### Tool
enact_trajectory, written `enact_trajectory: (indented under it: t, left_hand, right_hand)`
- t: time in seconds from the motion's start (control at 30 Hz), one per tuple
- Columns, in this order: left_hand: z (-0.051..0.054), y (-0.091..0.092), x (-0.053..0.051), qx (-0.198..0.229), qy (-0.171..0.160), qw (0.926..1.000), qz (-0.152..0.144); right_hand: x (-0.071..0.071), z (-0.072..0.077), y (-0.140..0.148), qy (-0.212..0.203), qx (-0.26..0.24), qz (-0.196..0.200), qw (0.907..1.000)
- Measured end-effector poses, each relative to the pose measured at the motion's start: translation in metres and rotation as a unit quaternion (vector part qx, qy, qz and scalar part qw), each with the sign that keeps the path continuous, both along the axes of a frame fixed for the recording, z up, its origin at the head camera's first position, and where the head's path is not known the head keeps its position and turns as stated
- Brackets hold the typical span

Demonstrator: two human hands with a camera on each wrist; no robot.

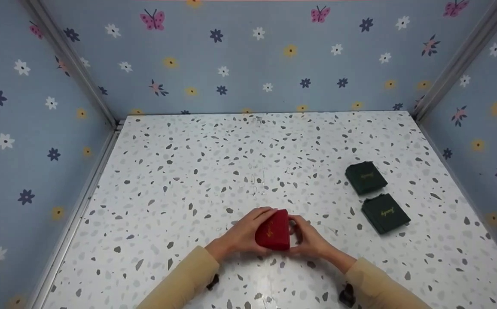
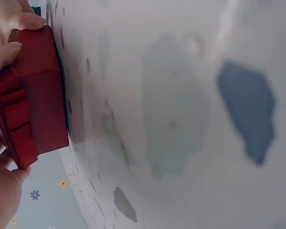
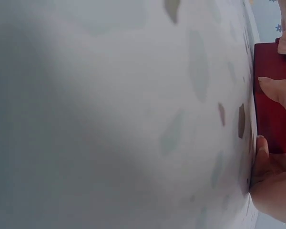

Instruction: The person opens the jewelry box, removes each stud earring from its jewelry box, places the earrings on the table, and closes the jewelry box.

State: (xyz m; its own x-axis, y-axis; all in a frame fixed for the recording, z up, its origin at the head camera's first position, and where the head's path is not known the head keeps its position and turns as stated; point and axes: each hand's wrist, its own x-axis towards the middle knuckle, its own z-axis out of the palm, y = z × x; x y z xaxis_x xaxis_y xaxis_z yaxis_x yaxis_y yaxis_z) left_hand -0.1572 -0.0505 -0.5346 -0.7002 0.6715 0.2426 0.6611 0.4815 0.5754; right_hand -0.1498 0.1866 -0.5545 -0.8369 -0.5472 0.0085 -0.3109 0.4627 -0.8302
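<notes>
A red jewelry box with gold lettering sits on the speckled table, its lettered lid face slanting to the left. Around its left side curls my left hand, gripping the slanted part. From the right, my right hand pinches the box between thumb and fingers at the near and far edges. Slot-like folds show along the box's upper part in the left wrist view. A dark gap runs near the top of the box in the right wrist view; the inside is hidden.
Two dark green boxes with gold lettering lie on the right of the table. Flower-patterned blue walls enclose the table at the back and both sides.
</notes>
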Motion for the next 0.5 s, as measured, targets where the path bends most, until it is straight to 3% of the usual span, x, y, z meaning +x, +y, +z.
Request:
enact_trajectory:
  t: [0.2,0.5]
  left_hand:
    - [0.003,-0.005,0.002,0.012,-0.009,0.9999,0.008]
    - [0.005,-0.019,0.004,0.021,0.038,0.9988,0.023]
  right_hand:
    - [0.001,0.002,-0.002,0.012,0.004,0.001,0.9999]
    - [0.011,0.031,-0.012,0.039,-0.046,0.019,0.9980]
